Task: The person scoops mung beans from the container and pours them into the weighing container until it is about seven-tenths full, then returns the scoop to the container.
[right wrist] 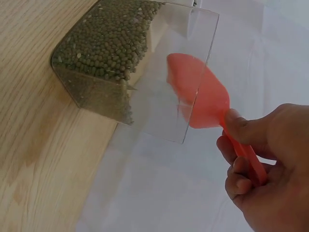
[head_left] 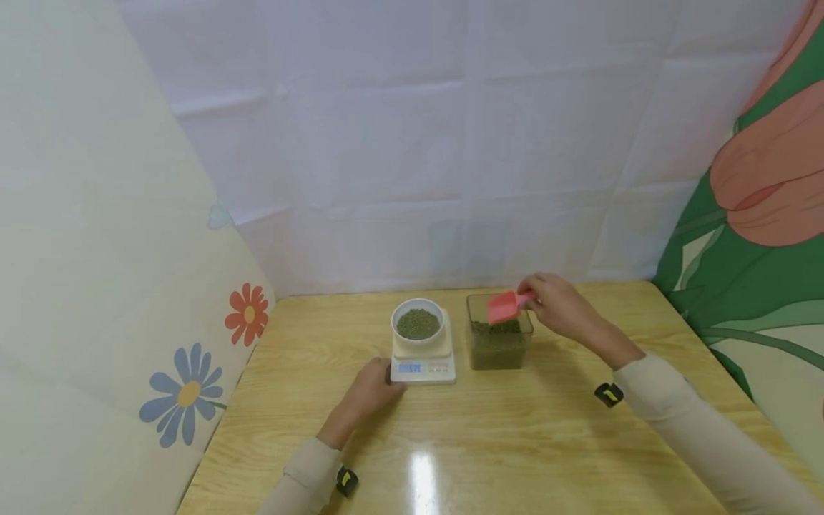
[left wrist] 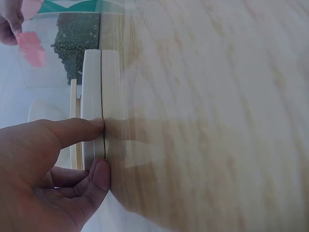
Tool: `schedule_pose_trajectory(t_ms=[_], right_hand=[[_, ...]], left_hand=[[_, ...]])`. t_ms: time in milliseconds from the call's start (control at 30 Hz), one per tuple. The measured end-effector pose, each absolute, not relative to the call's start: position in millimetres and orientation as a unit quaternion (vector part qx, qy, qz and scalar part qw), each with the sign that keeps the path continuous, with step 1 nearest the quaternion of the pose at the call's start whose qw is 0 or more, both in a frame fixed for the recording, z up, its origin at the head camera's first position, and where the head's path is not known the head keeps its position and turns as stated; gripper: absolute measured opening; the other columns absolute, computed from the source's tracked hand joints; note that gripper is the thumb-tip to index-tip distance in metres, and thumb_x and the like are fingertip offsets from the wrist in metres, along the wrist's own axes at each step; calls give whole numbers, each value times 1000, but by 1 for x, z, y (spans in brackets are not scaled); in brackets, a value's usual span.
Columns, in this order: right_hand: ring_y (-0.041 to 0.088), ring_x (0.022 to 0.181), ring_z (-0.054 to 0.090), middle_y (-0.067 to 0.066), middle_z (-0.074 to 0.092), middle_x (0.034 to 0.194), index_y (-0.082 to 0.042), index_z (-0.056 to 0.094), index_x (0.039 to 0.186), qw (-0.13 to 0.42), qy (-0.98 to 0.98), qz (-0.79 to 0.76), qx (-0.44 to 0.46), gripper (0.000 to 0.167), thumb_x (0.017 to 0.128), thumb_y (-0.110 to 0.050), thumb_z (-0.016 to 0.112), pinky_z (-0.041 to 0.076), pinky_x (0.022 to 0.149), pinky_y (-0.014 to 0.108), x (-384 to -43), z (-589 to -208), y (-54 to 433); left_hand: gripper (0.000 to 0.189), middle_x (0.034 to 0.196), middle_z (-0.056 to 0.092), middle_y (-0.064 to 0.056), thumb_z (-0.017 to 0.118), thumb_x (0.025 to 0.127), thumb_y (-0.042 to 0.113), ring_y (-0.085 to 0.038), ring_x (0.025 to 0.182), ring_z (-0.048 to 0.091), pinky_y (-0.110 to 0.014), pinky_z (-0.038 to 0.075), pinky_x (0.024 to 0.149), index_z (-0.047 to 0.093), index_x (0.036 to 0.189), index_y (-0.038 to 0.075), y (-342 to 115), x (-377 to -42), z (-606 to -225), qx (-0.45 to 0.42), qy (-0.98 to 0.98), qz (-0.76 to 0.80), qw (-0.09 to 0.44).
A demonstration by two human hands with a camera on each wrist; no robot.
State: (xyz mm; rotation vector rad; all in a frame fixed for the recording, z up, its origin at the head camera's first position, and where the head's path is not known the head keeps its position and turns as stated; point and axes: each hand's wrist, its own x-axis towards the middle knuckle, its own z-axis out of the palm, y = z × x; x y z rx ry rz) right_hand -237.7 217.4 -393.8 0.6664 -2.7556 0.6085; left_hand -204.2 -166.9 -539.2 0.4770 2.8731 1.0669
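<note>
My right hand [head_left: 553, 302] grips the handle of a red plastic scoop [right wrist: 200, 92] with curled fingers and thumb. The scoop's blade is tilted over a clear plastic box [head_left: 472, 350], overlapping its upper wall in the right wrist view. Small green beans, which look like mung beans [right wrist: 113, 41], fill the lower part of that box. Left of it stands a white kitchen scale [head_left: 444, 377] with a lit display. On its platform sits a white bowl [head_left: 395, 332] of the same beans. My left hand [left wrist: 34, 169] pinches the scale's near left corner between thumb and curled fingers.
Everything stands on a wood-grain table [head_left: 515, 450]. White cloth [head_left: 386, 143] hangs behind its back edge. Flower-printed panels flank it, with a blue flower [head_left: 189, 394] at left and large green leaves [head_left: 759, 286] at right.
</note>
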Motion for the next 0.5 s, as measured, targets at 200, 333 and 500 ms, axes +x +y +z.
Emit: schedule_pose_trajectory(t_ms=[200, 333, 500], right_hand=[[38, 100, 69, 20, 73, 106, 5, 76, 110, 118, -947, 184, 234, 17, 95, -2, 77, 61, 87, 53, -238, -402, 217], [37, 98, 68, 19, 74, 103, 6, 77, 108, 120, -946, 181, 240, 16, 93, 1, 77, 62, 87, 53, -238, -406, 217], [38, 96, 70, 20, 75, 101, 7, 78, 105, 131, -942, 182, 249, 15, 89, 5, 77, 63, 87, 52, -239, -410, 216]], left_hand=[[31, 99, 72, -7, 83, 89, 13, -17, 89, 60, -40, 60, 84, 76, 117, 3, -167, -204, -540, 153, 926, 345, 24], [31, 100, 71, -7, 83, 89, 14, -17, 90, 60, -40, 60, 86, 76, 118, 3, -167, -204, -540, 149, 925, 349, 27], [32, 100, 71, -8, 83, 89, 14, -17, 89, 60, -39, 60, 84, 75, 118, 3, -166, -204, -539, 150, 924, 349, 24]])
